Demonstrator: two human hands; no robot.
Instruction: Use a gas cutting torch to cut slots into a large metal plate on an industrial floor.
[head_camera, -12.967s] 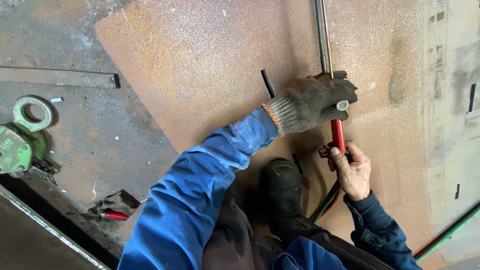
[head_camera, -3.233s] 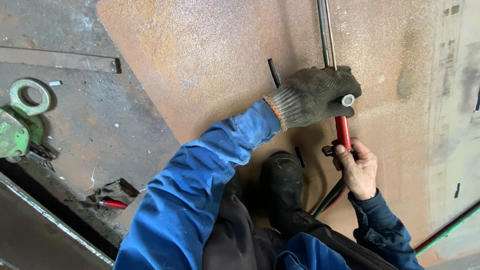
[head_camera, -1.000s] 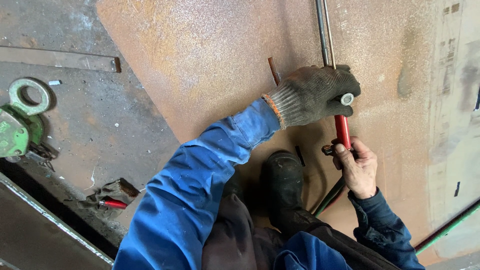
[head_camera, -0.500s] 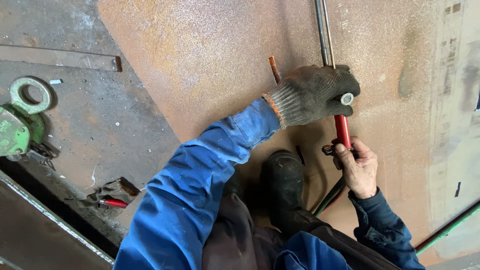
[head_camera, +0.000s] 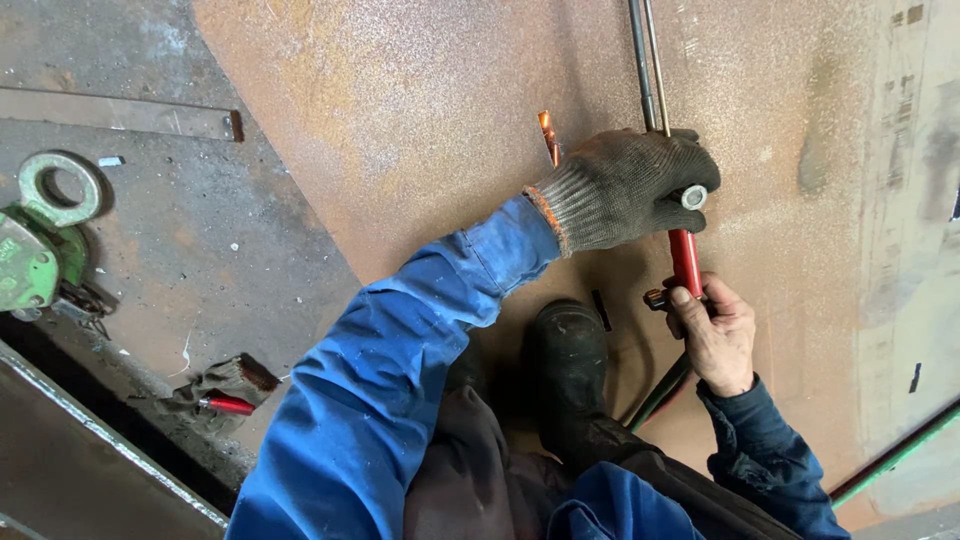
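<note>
- The left hand (head_camera: 625, 188), wearing a dark knitted glove, is wrapping its fingers tightly around the cutting torch (head_camera: 684, 255), above the red handle.
- The bare right hand (head_camera: 714, 335) is gripping the lower handle, thumb pressing the small brass valve (head_camera: 657, 297).
- The torch's thin metal tubes are lying over a large, rough, rust-speckled steel plate (head_camera: 400, 120).

packages: none | labels: none legible or distinct | signs: none | screens: none
</note>
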